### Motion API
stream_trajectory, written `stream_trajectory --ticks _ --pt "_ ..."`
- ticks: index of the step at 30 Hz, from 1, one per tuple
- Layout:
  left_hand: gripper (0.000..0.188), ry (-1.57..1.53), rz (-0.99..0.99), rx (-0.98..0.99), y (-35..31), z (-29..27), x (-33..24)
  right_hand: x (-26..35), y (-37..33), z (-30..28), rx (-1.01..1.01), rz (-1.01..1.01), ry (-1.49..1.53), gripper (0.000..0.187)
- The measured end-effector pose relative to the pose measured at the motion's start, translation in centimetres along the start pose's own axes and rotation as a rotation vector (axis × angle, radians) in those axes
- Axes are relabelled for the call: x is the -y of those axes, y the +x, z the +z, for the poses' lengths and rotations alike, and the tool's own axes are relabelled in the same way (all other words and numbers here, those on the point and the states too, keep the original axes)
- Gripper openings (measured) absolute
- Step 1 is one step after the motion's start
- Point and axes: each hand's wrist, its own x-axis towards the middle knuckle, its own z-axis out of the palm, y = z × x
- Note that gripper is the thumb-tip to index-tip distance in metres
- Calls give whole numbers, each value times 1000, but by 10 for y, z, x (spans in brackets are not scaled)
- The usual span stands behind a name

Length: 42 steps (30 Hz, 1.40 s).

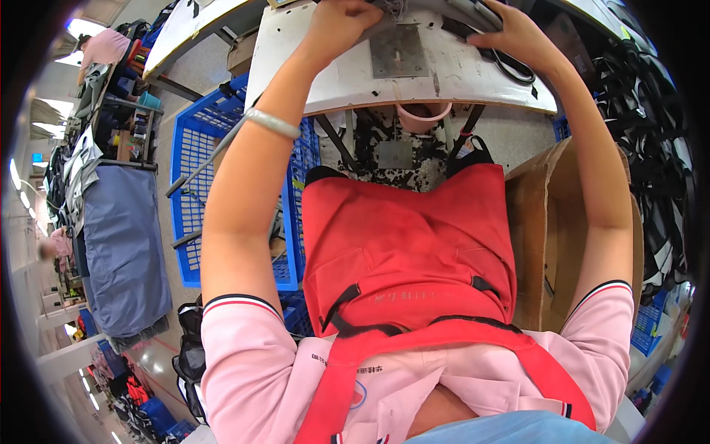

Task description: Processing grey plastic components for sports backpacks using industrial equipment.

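Blue cloth (510, 431) foremost, right hand (523, 34) clamps grey material (466, 12) between fingers; left hand's (339, 27) unclear.

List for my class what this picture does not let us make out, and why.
All in the head view:
Left hand: what its fingertips touch, cut off by the top edge.
Grey material at the right hand: full shape, cut off likewise.
Cardboard box: part of its inside, behind the right arm.
Distant co-worker: hand actions, too small.

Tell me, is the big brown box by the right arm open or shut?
Open: you can see inside the cardboard box, past its edge.
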Motion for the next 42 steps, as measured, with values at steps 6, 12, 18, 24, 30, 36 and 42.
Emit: stream_trajectory --ticks 6,12,18,24,30,36,42 --pt "23 297 244 364 -51 32 -55 96 -99 102 -90 -816 -477 24" --pt "31 -74 247 194 -40 55 -42 91 -68 125 135 -571 -477 30" --pt "39 -129 -454 683 -99 -3 0 6 -71 37 33 -218 -71 41" --pt "36 -88 -21 194 -104 23 0 -27 -55 11 114 64 153 77" --pt "34 -318 -176 473 -96 27 -11 -16 -55 4 -59 -2 185 73" --pt "34 -86 -78 236 -66 -3 -31 -22 -38 12 -28 -28 271 47" --pt "31 -43 -110 116 -40 -11 -21 2 -19 9 -104 136 254 67"
